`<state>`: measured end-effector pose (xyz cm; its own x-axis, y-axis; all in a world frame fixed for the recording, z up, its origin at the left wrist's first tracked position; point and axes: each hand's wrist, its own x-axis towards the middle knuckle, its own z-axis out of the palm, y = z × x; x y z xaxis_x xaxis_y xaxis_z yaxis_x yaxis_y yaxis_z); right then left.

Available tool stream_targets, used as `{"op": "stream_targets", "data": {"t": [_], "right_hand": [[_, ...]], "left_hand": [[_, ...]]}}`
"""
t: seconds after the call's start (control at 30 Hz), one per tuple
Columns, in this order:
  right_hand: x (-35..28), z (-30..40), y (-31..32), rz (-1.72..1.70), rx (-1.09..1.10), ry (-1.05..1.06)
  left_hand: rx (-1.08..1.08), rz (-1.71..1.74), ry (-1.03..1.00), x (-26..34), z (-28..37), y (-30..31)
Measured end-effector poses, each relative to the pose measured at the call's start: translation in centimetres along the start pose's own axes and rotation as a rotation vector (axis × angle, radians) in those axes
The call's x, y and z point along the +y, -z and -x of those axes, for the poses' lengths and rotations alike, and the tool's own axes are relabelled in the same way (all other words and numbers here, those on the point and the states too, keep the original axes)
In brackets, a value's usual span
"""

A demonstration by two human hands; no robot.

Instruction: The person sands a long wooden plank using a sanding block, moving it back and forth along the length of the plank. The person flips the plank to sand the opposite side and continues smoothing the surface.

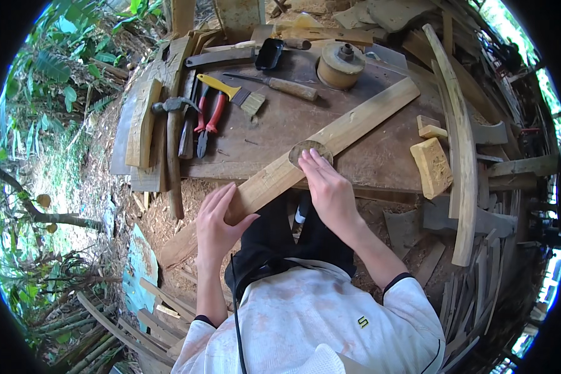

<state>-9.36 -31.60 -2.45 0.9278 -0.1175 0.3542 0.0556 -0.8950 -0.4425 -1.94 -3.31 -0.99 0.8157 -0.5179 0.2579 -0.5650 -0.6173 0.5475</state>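
A long wooden board (364,119) lies diagonally across the worktable and overhangs its front edge. My left hand (219,217) grips the board near its lower-left part, fingers over the far edge and thumb along the near side. On the board's middle sits a thin round disc (300,150), brownish and perhaps abrasive. My right hand (327,180) presses it down with fingers stretched flat and close together; its thumb is hidden. Beyond the board lie pliers with red handles (210,119), a yellow-handled paintbrush (231,93) and a wooden-handled file-like tool (290,88).
A claw hammer (174,154) hangs over the table's left edge beside wood blocks (142,124). A round wooden piece with a bolt (340,65) and a black tray (269,53) stand at the back. On the right are a yellowish block (431,167) and a long curved timber strip (460,140).
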Motion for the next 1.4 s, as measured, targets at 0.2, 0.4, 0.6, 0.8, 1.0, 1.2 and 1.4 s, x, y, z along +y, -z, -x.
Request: {"op": "stream_targets", "data": {"t": [0.2, 0.4, 0.6, 0.8, 1.0, 1.2, 1.4], "right_hand": [[9.4, -3.2, 2.0, 0.229, 0.116, -0.217], [8.7, -2.9, 1.6, 0.174, 0.022, -0.060], [12.7, -5.5, 2.9, 0.423, 0.086, -0.209], [13.5, -7.3, 6.4, 0.294, -0.007, -0.452], [15.0, -7.2, 3.5, 0.531, 0.133, -0.234], [19.4, -10.7, 7.9, 0.631, -0.012, -0.611], [17.0, -11.8, 6.3, 0.493, -0.107, -0.535]], "left_hand": [[-0.072, 0.098, 0.071, -0.4, 0.1, -0.8], [-0.060, 0.112, 0.094, -1.2, 0.3, -0.5], [-0.026, 0.107, 0.043, -1.5, 0.1, -0.7], [-0.041, 0.073, 0.060, -1.7, 0.6, 0.0], [-0.017, 0.082, 0.044, -2.4, 0.6, 0.1], [-0.037, 0.126, 0.083, -2.0, 0.5, 0.1], [-0.016, 0.092, 0.107, -2.2, 1.4, 0.7]]}}
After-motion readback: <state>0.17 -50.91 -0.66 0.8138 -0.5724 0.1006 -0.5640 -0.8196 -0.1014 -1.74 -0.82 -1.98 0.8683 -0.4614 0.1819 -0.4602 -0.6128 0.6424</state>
